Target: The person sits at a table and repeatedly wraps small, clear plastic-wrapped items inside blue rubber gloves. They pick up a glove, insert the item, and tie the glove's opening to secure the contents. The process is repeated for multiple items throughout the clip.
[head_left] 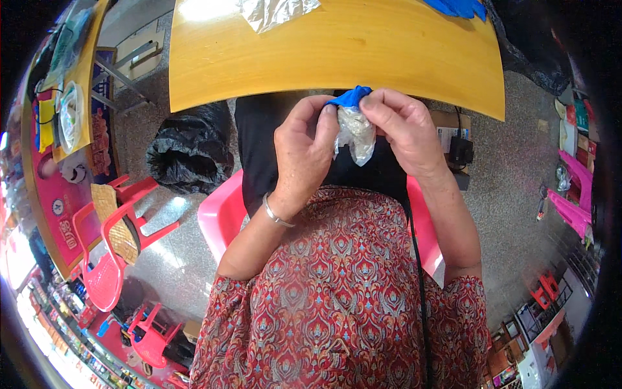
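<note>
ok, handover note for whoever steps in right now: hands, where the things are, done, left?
Left hand: fingers pinch the top of a small clear plastic bag with pale contents.
Right hand: pinches the same spot, at a blue piece on the bag's neck.
Bag is held above the lap, just short of the wooden table.
On the table: crumpled clear plastic and blue items at the far edge.
Done: bag gathered at the top.
Left: whether the blue piece is secured cannot be told.
</note>
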A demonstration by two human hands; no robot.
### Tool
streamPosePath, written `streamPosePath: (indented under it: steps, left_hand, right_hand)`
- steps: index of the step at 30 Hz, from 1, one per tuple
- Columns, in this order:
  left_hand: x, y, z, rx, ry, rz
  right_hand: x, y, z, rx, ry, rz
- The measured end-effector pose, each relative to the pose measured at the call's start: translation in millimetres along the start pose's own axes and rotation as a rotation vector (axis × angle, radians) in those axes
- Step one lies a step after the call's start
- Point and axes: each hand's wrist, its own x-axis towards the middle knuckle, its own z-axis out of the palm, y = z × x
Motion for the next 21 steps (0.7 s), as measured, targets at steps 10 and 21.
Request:
streamPosePath:
  steps: [10,21]
  left_hand:
    - [-11,5,0,0.298,-0.115,0.420]
    - [-10,15,1,-0.262,-0.118,-0.104]
  right_hand:
    - [0,0,4,0.160,0.165,0.040]
    - [2,4,-3,-0.005,0.112,-0.107]
